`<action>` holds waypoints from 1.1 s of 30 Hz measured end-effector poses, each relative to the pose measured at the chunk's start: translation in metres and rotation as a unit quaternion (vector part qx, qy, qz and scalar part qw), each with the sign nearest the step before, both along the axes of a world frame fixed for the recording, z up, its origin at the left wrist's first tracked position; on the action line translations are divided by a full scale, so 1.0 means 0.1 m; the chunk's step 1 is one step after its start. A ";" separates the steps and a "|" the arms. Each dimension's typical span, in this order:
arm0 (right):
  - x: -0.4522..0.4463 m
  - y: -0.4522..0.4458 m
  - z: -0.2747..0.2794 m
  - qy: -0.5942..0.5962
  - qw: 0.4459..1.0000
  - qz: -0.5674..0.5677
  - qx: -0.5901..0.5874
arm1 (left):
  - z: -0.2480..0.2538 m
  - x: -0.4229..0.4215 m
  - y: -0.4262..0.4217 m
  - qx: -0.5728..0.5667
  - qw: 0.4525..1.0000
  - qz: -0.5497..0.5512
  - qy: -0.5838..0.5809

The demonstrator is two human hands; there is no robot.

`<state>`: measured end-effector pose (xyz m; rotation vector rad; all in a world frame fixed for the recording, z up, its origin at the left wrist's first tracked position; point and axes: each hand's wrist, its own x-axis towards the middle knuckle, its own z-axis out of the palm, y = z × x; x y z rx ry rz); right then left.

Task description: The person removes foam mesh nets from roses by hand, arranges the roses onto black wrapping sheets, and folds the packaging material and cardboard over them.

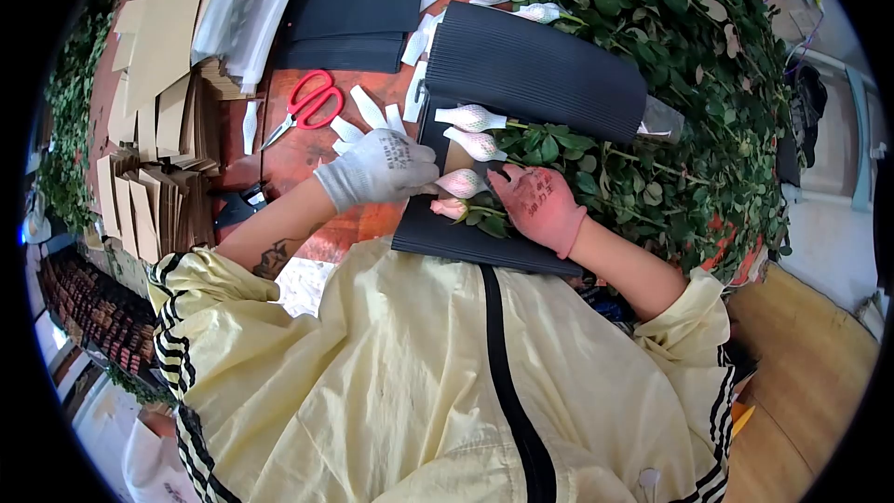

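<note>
My left hand (386, 168), in a pale grey glove, is closed at the left end of a white foam net (462, 183) that sits around a rose head. My right hand (537, 205), in a pink glove, is beside the right end of that net, its fingers bent; what they hold is hidden. Just below lies a bare pink rose (451, 209) with green leaves. Two more netted roses (472, 118) lie above, on black corrugated sheeting (484, 247). A folded flap of black corrugated sheet (535, 65) lies behind them.
Red-handled scissors (315, 101) and loose white foam nets (368, 107) lie on the red table (279, 144). Cardboard pieces (140, 210) are stacked at the left. Black sheets (349, 0) lie at the back, and leafy rose stems (689, 121) are heaped at the right.
</note>
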<state>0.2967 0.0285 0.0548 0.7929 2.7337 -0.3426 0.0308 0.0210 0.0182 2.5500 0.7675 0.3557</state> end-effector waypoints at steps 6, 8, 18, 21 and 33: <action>0.02 0.01 -0.01 -0.012 0.999 -0.016 -0.036 | 0.07 -0.55 -0.09 -0.055 0.996 0.064 0.030; 0.01 0.00 0.03 -0.013 0.999 -0.017 -0.042 | 0.20 -0.79 -0.10 -0.096 0.974 0.165 0.124; -0.05 0.02 0.17 -0.047 0.998 0.031 -0.012 | 0.27 0.28 -0.10 -0.083 0.986 0.096 -0.106; 0.01 -0.04 0.36 0.039 0.996 0.055 0.059 | 0.00 0.33 -0.06 -0.076 0.992 0.068 -0.076; -0.09 -0.03 0.25 0.025 0.994 0.012 -0.109 | 0.20 0.33 -0.28 -0.107 0.982 0.149 -0.044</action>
